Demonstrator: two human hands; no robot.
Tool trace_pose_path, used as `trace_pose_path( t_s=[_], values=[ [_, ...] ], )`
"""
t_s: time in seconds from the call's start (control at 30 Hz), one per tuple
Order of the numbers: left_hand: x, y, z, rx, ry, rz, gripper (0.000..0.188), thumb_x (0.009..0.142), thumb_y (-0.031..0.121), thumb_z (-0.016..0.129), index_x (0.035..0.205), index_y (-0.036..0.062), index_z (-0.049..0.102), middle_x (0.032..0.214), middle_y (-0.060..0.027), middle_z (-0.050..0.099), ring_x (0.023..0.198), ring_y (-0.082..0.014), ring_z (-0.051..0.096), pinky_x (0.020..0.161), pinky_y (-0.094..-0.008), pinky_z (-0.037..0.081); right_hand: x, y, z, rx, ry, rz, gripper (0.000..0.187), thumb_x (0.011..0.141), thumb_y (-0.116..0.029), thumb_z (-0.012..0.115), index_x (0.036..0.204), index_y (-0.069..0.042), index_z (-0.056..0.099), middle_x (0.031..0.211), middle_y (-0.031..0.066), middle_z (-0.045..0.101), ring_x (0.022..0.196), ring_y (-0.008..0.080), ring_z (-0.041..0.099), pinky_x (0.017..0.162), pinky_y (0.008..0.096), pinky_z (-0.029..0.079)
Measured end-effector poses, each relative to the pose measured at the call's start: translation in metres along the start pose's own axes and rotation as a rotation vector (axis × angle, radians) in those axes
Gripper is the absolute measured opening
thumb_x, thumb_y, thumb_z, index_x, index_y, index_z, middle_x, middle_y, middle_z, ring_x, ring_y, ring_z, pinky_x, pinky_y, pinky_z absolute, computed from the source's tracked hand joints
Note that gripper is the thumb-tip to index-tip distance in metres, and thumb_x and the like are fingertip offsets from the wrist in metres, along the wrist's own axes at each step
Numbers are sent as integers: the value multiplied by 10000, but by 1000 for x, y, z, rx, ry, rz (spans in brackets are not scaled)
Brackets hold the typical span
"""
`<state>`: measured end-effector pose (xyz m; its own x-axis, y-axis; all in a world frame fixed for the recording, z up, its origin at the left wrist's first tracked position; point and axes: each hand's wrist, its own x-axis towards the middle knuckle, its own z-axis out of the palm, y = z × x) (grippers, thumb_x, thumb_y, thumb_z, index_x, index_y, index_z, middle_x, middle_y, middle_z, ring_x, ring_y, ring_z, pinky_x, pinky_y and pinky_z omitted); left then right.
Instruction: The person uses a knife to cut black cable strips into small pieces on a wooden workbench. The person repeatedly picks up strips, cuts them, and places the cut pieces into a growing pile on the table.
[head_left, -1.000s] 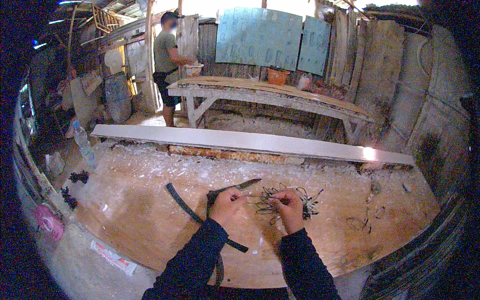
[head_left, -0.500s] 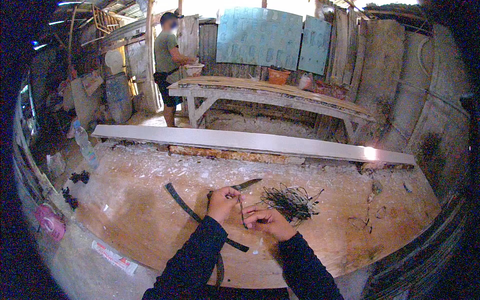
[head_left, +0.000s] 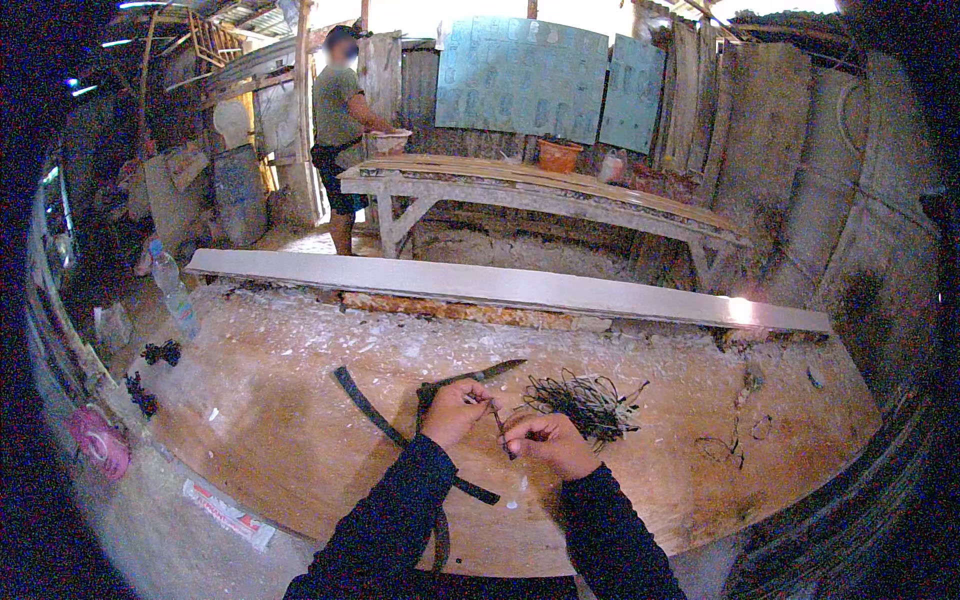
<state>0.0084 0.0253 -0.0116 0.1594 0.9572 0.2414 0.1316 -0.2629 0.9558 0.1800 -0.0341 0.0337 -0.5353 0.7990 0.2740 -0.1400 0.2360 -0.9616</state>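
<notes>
A short length of thin dark cord [head_left: 499, 420] is stretched between my two hands above the wooden tabletop [head_left: 270, 420]. My left hand [head_left: 455, 412] pinches its upper end between thumb and fingertips. Lower down, my right hand [head_left: 550, 443] grips the other end, its fingers curled in. Just beyond the right hand lies a tangled bundle of thin black cords [head_left: 585, 405]. A flat black strap [head_left: 368, 402] runs slantwise under my left forearm. Past the left hand rests a dark pointed strip [head_left: 500, 369], perhaps a blade; its near part is hidden.
A long white board [head_left: 480, 283] edges the table's far side. At the left stand a plastic bottle [head_left: 172, 290] and small black bundles [head_left: 160, 352]. Loose cord bits [head_left: 728, 445] lie at right. Behind, a person [head_left: 338, 120] works at a bench [head_left: 560, 188] holding an orange pot [head_left: 558, 155].
Both hands have shifted slightly right, still holding the cord, which now slants more. My right hand's fingers have curled in closer. The person behind leans a little differently.
</notes>
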Motion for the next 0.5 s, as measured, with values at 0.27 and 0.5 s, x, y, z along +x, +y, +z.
trace_pose_path(
  t_s=[0.27, 0.5],
  values=[
    [2, -3, 5, 45, -129, 35, 100, 712, 91, 622, 780, 24, 591, 705, -25, 595, 625, -87, 523, 568, -225, 419, 0, -4, 1, 92, 93, 77, 83, 691, -92, 650, 705, -44, 585, 687, 0, 549, 641, 91, 511, 607, 224, 401],
    [-4, 9, 4, 19, -206, 50, 87, 727, 111, 619, 774, 42, 595, 733, -11, 594, 641, -76, 520, 569, -218, 414, 1, 0, -10, 10, 403, 100, 94, 692, -74, 638, 705, -48, 549, 653, -2, 545, 585, 84, 502, 531, 191, 386]
  ],
)
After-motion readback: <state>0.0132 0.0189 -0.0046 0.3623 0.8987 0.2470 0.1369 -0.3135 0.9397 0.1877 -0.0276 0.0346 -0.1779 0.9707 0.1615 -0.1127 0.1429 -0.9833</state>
